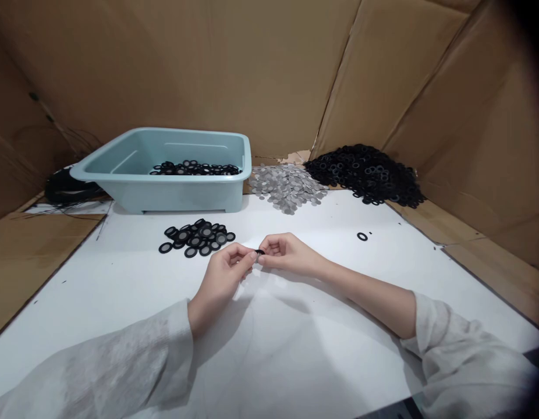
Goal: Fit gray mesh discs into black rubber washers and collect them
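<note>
My left hand (229, 269) and my right hand (290, 254) meet over the white table, fingertips pinched together. Between them is a small black ring (260, 252), its edge showing above the thumbs. A bit of silvery grey shows at the ring, perhaps a thin disc; the fingers cover most of it. Just beyond my left hand lies a small pile of black rings with grey centres (199, 235). Farther back are a heap of thin grey discs (289, 186) and a large heap of plain black rings (365, 173).
A light blue plastic tub (186, 195) with many black rings with grey centres inside stands at the back left. One loose black ring (362, 237) lies to the right. Cardboard walls (208, 64) enclose the white table (269, 349). Dark strands (66, 189) lie left of the tub.
</note>
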Demonstrator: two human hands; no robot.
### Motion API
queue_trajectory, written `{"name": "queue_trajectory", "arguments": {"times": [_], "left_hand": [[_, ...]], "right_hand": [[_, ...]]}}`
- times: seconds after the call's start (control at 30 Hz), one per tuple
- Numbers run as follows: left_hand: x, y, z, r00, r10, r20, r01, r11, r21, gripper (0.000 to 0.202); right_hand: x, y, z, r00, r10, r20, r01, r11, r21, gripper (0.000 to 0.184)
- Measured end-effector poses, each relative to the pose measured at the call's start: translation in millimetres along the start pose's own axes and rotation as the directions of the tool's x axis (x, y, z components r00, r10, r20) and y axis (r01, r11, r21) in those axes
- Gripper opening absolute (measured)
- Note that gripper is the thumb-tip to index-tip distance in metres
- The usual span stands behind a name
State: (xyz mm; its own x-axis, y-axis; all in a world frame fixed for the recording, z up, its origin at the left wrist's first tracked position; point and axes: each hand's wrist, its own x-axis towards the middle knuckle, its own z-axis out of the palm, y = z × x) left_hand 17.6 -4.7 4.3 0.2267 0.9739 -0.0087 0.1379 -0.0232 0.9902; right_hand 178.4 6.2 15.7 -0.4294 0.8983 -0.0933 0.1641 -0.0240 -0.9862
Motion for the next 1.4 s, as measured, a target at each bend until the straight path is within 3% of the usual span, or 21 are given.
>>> {"name": "queue_trajectory", "arguments": {"times": [0.13, 0.4, 0.73, 0.97, 1.2, 1.4], "left_hand": [[0, 2, 0.7, 0.999, -0.029, 0.016, 0.029, 0.999, -0.029, 0.016], [-1, 2, 1.5, 0.999, -0.023, 0.032, 0.025, 0.998, -0.053, 0.018], [-5, 5, -0.8, 0.999, 0.033, 0.015, -0.033, 0.999, 0.030, 0.019], [-1, 0, -1.9, 0.994, 0.067, 0.084, -0.070, 0.997, 0.038, 0.024], [0, -3, -2.6, 0.990, 0.123, 0.074, -0.136, 0.967, 0.216, 0.032], [1, 0, -2.5, 0.986, 0.115, 0.123, -0.147, 0.946, 0.288, 0.032]], "right_hand": [[-1, -5, -1, 0.996, 0.075, 0.056, -0.076, 0.997, 0.029, 0.031], [4, 5, -6, 0.989, 0.091, 0.115, -0.097, 0.994, 0.044, 0.033], [1, -2, -11, 0.999, 0.019, 0.033, -0.020, 0.999, 0.031, 0.026], [2, 2, -6, 0.999, 0.047, -0.017, -0.044, 0.983, 0.180, 0.028], [1, 7, 0, 0.978, 0.187, 0.093, -0.203, 0.957, 0.207, 0.035], [0, 4, 1, 0.988, 0.130, 0.085, -0.142, 0.977, 0.157, 0.033]]}}
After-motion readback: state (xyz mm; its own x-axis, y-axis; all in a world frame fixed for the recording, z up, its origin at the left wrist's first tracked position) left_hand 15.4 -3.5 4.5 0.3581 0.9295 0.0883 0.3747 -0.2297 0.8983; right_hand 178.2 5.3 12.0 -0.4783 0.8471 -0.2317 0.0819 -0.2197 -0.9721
